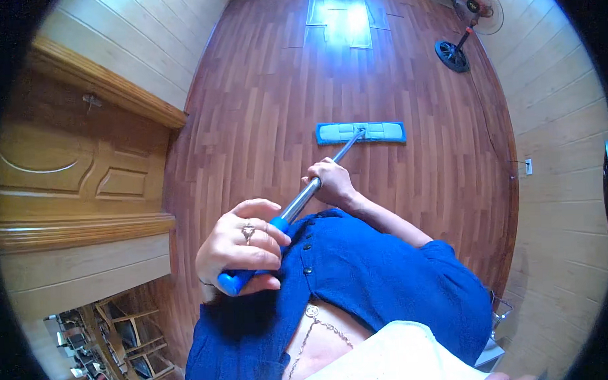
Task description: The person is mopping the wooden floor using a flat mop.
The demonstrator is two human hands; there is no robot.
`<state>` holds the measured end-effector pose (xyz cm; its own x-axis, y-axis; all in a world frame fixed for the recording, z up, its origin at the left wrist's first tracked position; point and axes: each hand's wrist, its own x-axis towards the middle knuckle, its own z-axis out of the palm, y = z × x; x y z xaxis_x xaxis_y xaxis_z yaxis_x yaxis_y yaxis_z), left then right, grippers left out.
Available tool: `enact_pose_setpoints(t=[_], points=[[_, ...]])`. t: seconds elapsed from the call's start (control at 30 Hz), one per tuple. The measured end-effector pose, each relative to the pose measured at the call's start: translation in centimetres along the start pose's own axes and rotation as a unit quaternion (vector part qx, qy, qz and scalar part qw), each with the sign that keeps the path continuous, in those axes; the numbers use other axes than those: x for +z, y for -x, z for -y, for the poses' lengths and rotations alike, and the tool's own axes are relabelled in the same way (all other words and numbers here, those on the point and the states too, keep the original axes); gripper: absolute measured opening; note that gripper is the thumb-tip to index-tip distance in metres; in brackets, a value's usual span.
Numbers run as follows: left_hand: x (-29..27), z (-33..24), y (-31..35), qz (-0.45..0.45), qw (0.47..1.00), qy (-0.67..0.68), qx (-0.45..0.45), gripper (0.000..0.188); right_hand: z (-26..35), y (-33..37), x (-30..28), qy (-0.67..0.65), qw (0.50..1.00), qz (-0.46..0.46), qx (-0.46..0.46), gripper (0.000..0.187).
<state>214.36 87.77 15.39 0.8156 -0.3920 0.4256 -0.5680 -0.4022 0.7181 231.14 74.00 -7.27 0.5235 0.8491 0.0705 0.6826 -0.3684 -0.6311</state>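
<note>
A flat mop with a steel pole (298,205) slants away from my body, its blue grip at the near end. My left hand (245,242), with a ring on one finger, is wrapped round that blue grip near the pole's top. Farther down, the fingers of my right hand (332,181) close round the metal pole. The wide mop head (360,132), light blue with a darker blue fringe, lies flat on the wood-plank floor (262,131) ahead of me.
A standing fan (452,54) is at the far right, its cord running along the right wall to a socket (529,167). On the left is a wooden door (82,157). A wooden rack (132,343) stands behind at lower left. Light glares off the far floor.
</note>
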Motion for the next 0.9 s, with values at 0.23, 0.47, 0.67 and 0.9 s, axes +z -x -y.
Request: enact_pose_setpoints(t=[0.23,0.47,0.67,0.9], points=[[0.5,4.1,-4.1,0.012,0.998,0.064,-0.019,0.022,-4.6,-2.7,-2.1,0.017,0.999,-0.047,-0.011,0.021],[2.5,13.2,-5.4,-0.040,0.998,-0.008,-0.039,0.021,-14.6,-10.5,-1.4,0.052,0.995,-0.081,-0.033,0.020],[2.8,19.7,-6.7,-0.069,0.997,-0.014,-0.033,0.018,-19.0,-15.6,-0.7,0.108,0.993,-0.039,0.035,0.027],[-8.9,16.6,-8.0,-0.101,0.991,-0.011,-0.082,0.016,-10.1,-22.7,-1.8,0.037,0.996,-0.069,-0.051,0.025]])
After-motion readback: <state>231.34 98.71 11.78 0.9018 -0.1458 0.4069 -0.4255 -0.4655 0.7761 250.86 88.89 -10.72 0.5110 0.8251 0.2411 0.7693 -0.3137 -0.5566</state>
